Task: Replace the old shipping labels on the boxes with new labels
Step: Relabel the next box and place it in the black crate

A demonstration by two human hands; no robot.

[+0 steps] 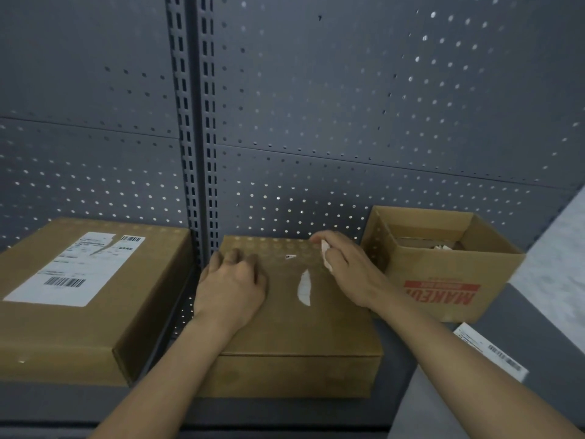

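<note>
A flat brown box (294, 331) lies in the middle of the shelf. Two white scraps of its old label stay stuck on the lid: a curved strip (304, 288) and a tiny barcode bit (290, 256). My left hand (232, 282) rests palm down on the lid's left side, holding nothing. Over the box's far right corner, my right hand (346, 267) pinches a torn white piece of label (326, 255). A bigger brown box (85, 299) on the left carries a white shipping label (76, 267) with a tear near its top.
An open brown carton (443, 267) with red print stands at the right, with scraps inside. A loose white label sheet (490, 351) lies on the grey shelf at the right edge. A grey pegboard wall with a slotted upright (196, 137) closes the back.
</note>
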